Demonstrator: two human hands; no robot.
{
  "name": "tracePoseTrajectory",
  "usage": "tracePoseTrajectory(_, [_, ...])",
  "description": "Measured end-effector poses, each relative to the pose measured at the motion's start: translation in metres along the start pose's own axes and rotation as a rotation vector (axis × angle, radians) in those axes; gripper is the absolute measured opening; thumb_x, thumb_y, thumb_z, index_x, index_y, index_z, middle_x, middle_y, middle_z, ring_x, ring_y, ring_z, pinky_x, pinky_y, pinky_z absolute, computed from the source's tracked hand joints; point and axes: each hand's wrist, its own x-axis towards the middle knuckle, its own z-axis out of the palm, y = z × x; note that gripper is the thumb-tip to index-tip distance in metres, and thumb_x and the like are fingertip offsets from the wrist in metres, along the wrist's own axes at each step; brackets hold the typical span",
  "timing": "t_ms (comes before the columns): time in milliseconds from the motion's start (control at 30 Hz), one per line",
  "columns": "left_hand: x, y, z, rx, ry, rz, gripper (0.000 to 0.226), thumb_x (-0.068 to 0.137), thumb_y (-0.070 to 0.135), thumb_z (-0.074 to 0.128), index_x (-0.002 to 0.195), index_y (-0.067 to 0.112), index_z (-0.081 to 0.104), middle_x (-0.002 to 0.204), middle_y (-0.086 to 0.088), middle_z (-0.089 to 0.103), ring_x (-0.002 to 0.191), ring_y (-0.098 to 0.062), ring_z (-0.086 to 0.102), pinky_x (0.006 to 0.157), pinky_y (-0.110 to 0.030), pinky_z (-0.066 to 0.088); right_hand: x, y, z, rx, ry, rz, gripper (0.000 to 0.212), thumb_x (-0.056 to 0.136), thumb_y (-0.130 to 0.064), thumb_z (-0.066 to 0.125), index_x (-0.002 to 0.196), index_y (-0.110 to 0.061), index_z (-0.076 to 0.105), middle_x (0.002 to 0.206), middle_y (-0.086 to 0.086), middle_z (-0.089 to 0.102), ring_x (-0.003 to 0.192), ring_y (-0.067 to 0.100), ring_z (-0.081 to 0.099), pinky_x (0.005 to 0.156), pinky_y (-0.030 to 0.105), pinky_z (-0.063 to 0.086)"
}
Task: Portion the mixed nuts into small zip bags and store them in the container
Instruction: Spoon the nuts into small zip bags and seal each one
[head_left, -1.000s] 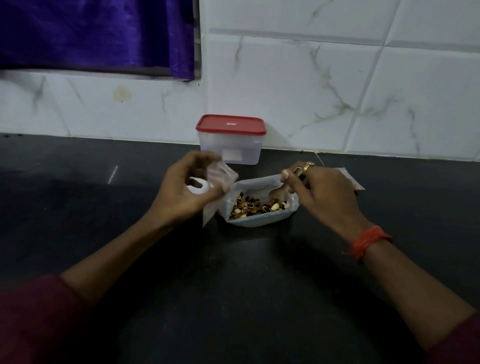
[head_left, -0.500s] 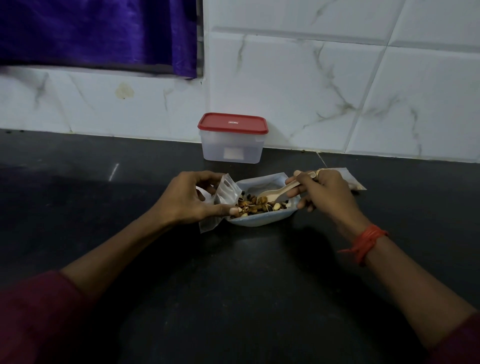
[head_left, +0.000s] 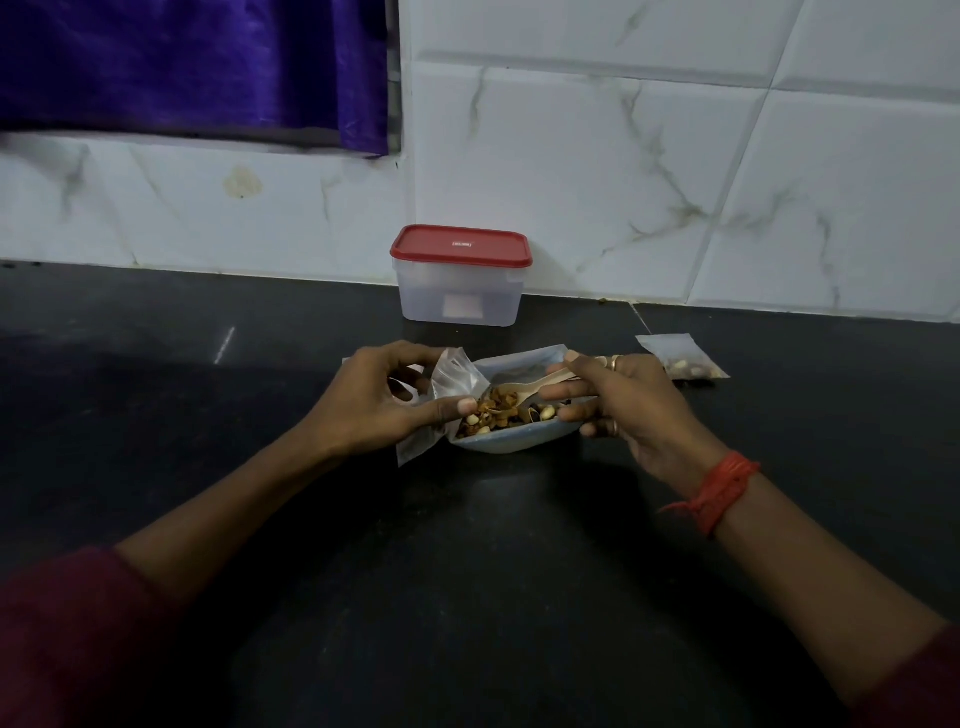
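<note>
A large open pouch (head_left: 524, 441) of mixed nuts (head_left: 493, 413) lies on the dark counter. My left hand (head_left: 379, 400) pinches a small clear zip bag (head_left: 454, 376) by its mouth, right against the pouch's left side. My right hand (head_left: 628, 400) grips a pale wooden spoon (head_left: 524, 391), whose bowl rests among the nuts. A filled small zip bag (head_left: 680, 357) lies flat to the right. The clear container (head_left: 460, 299) with a red lid (head_left: 461, 246) stands shut against the wall, behind the pouch.
The black counter (head_left: 467, 571) stretches wide to both sides and toward me. A white marble-tiled wall (head_left: 623, 171) runs along the back edge. A purple curtain (head_left: 192, 67) hangs at the upper left.
My right hand has taken the spoon into the nuts and slid left, uncovering the filled bag at the right. My left hand lowered the small bag down beside the pouch.
</note>
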Motion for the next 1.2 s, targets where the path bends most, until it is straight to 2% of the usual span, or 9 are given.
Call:
tracePoseTrajectory(133, [0.0,-0.002,-0.001,-0.019,0.013,0.0,0.063,0.071,0.045,0.078,0.129,0.025,0.064,0.118,0.01,0.069,0.102,-0.006,0.067,0.087,-0.031,0.058,0.002,0.0,0.001,0.044,0.043,0.015,0.027,0.103,-0.024,0.053,0.098,-0.008,0.074,0.08,0.007,0.078,0.05,0.009,0.066,0.042,0.018,0.048])
tracePoseTrajectory(300, [0.0,0.002,0.0,0.005,0.029,0.0,0.062,0.069,0.049,0.078,0.125,0.027,0.065,0.117,0.013,0.069,0.101,-0.003,0.065,0.083,-0.02,0.055,0.005,0.0,-0.003,0.123,0.072,0.062,0.029,0.104,-0.023,0.052,0.098,-0.006,0.074,0.076,0.006,0.078,0.048,0.007,0.065,0.041,0.018,0.048])
tracePoseTrajectory(567, [-0.003,0.005,0.002,0.045,0.093,-0.003,0.061,0.065,0.055,0.076,0.119,0.027,0.069,0.111,0.013,0.07,0.096,-0.003,0.066,0.079,-0.027,0.057,0.001,-0.011,-0.005,0.283,0.1,-0.013,0.027,0.103,-0.021,0.052,0.099,-0.005,0.073,0.069,0.004,0.075,0.045,0.006,0.06,0.041,0.017,0.047])
tracePoseTrajectory(733, [-0.003,0.005,0.003,0.047,0.084,-0.008,0.07,0.062,0.057,0.076,0.123,0.026,0.067,0.116,0.01,0.069,0.095,-0.002,0.065,0.079,-0.028,0.057,-0.008,-0.013,0.005,0.269,0.007,-0.086,0.026,0.103,-0.026,0.054,0.102,-0.009,0.073,0.082,0.008,0.078,0.051,0.01,0.064,0.046,0.02,0.052])
tracePoseTrajectory(867, [-0.003,0.003,0.003,0.007,0.116,0.003,0.061,0.066,0.058,0.083,0.119,0.03,0.07,0.109,0.013,0.071,0.094,-0.002,0.066,0.079,-0.032,0.059,-0.014,-0.012,0.009,0.078,-0.204,-0.221,0.025,0.1,-0.029,0.054,0.113,-0.017,0.072,0.1,0.006,0.078,0.065,0.014,0.069,0.057,0.022,0.057])
tracePoseTrajectory(967, [-0.002,0.002,0.001,-0.042,0.134,-0.006,0.057,0.063,0.059,0.079,0.115,0.038,0.067,0.107,0.017,0.071,0.095,0.0,0.066,0.078,-0.029,0.058,-0.015,-0.011,0.009,0.058,-0.331,-0.25,0.027,0.1,-0.027,0.055,0.119,-0.018,0.071,0.109,0.005,0.076,0.074,0.014,0.071,0.061,0.023,0.057])
tracePoseTrajectory(1033, [-0.002,0.004,0.001,-0.061,0.135,-0.002,0.058,0.063,0.059,0.081,0.116,0.039,0.065,0.109,0.019,0.07,0.097,0.001,0.065,0.081,-0.027,0.057,-0.015,-0.011,0.009,0.094,-0.339,-0.244,0.027,0.1,-0.025,0.054,0.121,-0.017,0.07,0.11,0.005,0.075,0.074,0.014,0.071,0.06,0.022,0.057])
tracePoseTrajectory(1100, [-0.002,0.005,0.001,-0.089,0.138,-0.003,0.057,0.067,0.051,0.085,0.119,0.034,0.066,0.11,0.016,0.071,0.099,-0.001,0.066,0.086,-0.032,0.057,-0.014,-0.011,0.009,0.165,-0.313,-0.227,0.027,0.1,-0.024,0.053,0.12,-0.016,0.07,0.11,0.007,0.076,0.072,0.014,0.07,0.06,0.022,0.058])
tracePoseTrajectory(1200, [-0.001,0.004,0.001,-0.134,0.134,-0.034,0.057,0.068,0.045,0.079,0.12,0.026,0.068,0.11,0.012,0.073,0.101,-0.005,0.068,0.089,-0.037,0.058,-0.014,-0.012,0.009,0.268,-0.268,-0.213,0.027,0.097,-0.029,0.054,0.114,-0.017,0.071,0.105,0.009,0.077,0.067,0.014,0.07,0.059,0.023,0.059])
